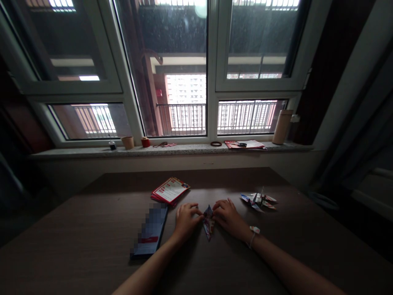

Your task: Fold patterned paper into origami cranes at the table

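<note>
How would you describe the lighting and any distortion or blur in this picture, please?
Head view: backlit by the window, so the table is dim; the left hand and right hand on the folded paper are readable; the wide lens bends straight edges; a pixelated patch covers part of the dark booklet.

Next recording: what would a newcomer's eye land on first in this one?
First, the left hand and right hand meeting at mid-table, fingers pinching a small multicoloured folded paper piece between them. Behind, a big white-framed window glows over the dark brown wooden table. Right of the hands lie pointed folded paper figures; to the left, a stack of red-and-white leaflets.
</note>
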Demonstrator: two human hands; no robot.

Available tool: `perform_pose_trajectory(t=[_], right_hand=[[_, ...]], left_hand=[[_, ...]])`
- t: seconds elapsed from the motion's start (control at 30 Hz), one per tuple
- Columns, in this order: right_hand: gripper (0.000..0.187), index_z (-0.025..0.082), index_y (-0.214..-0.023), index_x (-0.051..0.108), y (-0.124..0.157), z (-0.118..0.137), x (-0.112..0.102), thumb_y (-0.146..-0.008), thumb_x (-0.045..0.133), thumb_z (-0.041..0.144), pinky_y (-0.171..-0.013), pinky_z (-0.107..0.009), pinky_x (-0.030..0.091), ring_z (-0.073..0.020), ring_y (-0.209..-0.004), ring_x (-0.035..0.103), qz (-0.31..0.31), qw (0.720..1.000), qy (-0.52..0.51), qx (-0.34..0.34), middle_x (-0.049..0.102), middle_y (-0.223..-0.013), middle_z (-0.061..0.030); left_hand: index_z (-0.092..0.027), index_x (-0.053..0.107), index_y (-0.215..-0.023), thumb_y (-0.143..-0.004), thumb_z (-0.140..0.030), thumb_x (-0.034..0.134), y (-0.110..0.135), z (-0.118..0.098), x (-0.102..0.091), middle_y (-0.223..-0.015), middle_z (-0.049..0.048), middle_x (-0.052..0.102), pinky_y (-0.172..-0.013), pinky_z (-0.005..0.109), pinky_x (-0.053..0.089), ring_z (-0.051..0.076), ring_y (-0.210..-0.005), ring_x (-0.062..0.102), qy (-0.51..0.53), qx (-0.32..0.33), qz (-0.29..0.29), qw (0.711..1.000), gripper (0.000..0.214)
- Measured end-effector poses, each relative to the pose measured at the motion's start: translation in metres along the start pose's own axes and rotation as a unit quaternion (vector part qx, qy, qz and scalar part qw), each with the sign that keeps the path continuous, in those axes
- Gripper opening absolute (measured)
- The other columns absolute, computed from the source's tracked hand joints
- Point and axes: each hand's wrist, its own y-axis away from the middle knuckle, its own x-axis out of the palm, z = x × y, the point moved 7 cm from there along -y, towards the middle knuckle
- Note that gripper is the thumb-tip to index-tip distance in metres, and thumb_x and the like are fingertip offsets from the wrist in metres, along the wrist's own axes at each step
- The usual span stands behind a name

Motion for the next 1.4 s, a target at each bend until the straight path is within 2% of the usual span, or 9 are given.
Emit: perform_pose_trajectory(t=[0.17, 0.47, 0.67, 0.97, 1.17, 1.4], right_hand=[[0.012, 0.027, -0.096, 0.067, -0.0003, 0.0045, 0.0005, -0.091, 0.056, 0.026, -0.116, -0.055, 0.012, -0.0195, -0.117, 0.050, -0.002, 1.000, 0.016, -0.023, 0.063, -0.108, -0.0014], [0.011, 0.024, -0.093, 0.065, -0.0006, -0.0019, 0.0013, -0.092, 0.054, 0.026, -0.115, -0.055, 0.014, -0.0197, -0.113, 0.053, -0.012, 1.000, -0.018, -0.002, 0.062, -0.110, -0.0034], [0.013, 0.025, -0.092, 0.066, -0.0008, -0.0003, 0.0026, -0.092, 0.053, 0.027, -0.115, -0.055, 0.013, -0.0202, -0.112, 0.053, -0.003, 1.000, -0.024, -0.012, 0.062, -0.107, -0.0030], [0.012, 0.025, -0.093, 0.067, 0.0000, 0.0023, 0.0025, -0.091, 0.056, 0.026, -0.115, -0.055, 0.015, -0.0205, -0.114, 0.052, 0.004, 1.000, -0.020, -0.017, 0.062, -0.108, -0.0029], [0.010, 0.025, -0.093, 0.068, -0.0003, 0.0014, 0.0044, -0.090, 0.058, 0.024, -0.115, -0.053, 0.017, -0.0198, -0.113, 0.052, -0.002, 0.999, -0.019, -0.027, 0.062, -0.108, -0.0030], [0.008, 0.024, -0.092, 0.067, 0.0000, 0.0012, 0.0059, -0.088, 0.061, 0.021, -0.114, -0.055, 0.018, -0.0199, -0.111, 0.053, -0.012, 0.999, -0.013, -0.043, 0.063, -0.105, -0.0024]], left_hand=[[-0.030, 0.076, -0.080, -0.078, -0.035, 0.067, 0.0009, -0.0010, -0.0017, -0.121, 0.0009, 0.066, -0.106, 0.044, 0.033, 0.025, -0.118, 0.053, 0.017, 0.004, -0.011, 1.000, 0.011], [-0.032, 0.077, -0.081, -0.076, -0.039, 0.068, 0.0006, -0.0002, 0.0003, -0.125, -0.0004, 0.064, -0.107, 0.046, 0.032, 0.026, -0.120, 0.050, 0.009, 0.005, 0.008, 1.000, 0.012], [-0.032, 0.077, -0.081, -0.077, -0.039, 0.068, 0.0006, -0.0003, -0.0004, -0.125, -0.0005, 0.065, -0.108, 0.046, 0.031, 0.026, -0.122, 0.049, 0.014, 0.012, 0.004, 1.000, 0.013], [-0.030, 0.077, -0.076, -0.076, -0.037, 0.069, 0.0009, -0.0010, -0.0017, -0.123, 0.0003, 0.066, -0.108, 0.046, 0.031, 0.026, -0.120, 0.051, 0.015, 0.010, -0.003, 1.000, 0.011], [-0.033, 0.077, -0.086, -0.079, -0.038, 0.067, 0.0009, -0.0031, -0.0010, -0.125, -0.0007, 0.065, -0.108, 0.046, 0.030, 0.026, -0.123, 0.049, 0.022, 0.022, 0.000, 1.000, 0.013], [-0.033, 0.078, -0.079, -0.077, -0.038, 0.069, -0.0005, 0.0007, -0.0003, -0.123, -0.0006, 0.067, -0.108, 0.048, 0.030, 0.028, -0.121, 0.051, 0.038, 0.025, -0.008, 0.999, 0.011]])
